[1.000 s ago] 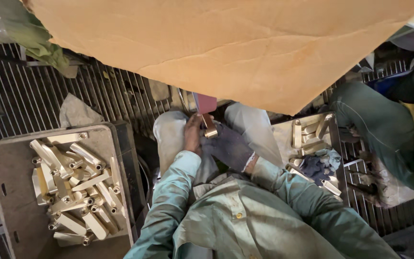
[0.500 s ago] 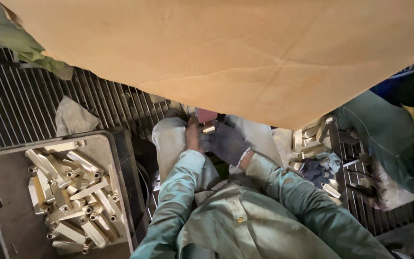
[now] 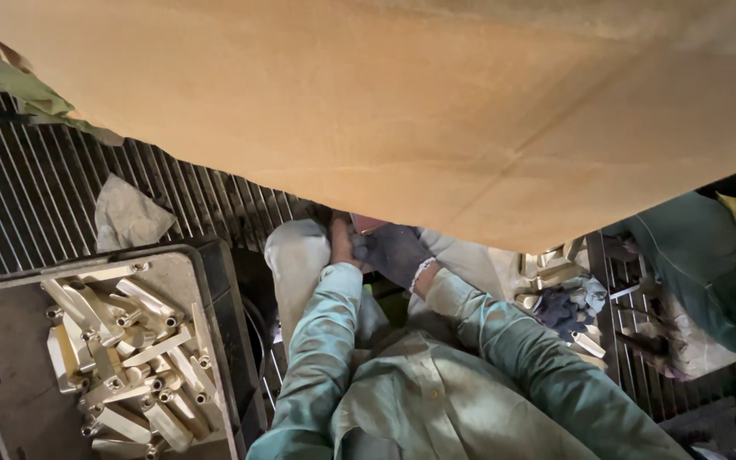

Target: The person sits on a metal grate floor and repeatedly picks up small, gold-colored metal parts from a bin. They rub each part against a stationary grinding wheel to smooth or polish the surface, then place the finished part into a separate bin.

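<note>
My left hand (image 3: 340,240) is bare and my right hand (image 3: 395,252) wears a dark glove. They meet close together over my lap, just below the edge of a big tan cardboard sheet (image 3: 436,111). The sheet hides the fingertips of both hands, so I cannot see what is between them. A small pinkish thing (image 3: 369,223) shows at the sheet's edge, right above the hands. My sleeves are pale green.
A grey tray (image 3: 10,341) of several brass pieces (image 3: 129,353) stands at lower left on a metal grating (image 3: 53,196). More brass pieces (image 3: 547,273) and dark rags (image 3: 564,307) lie to the right. Another person's green and yellow clothing (image 3: 726,264) is at the far right.
The cardboard sheet now covers more of the view. The small brass piece seen between my hands a second ago is hidden under its edge, along with my fingertips.
</note>
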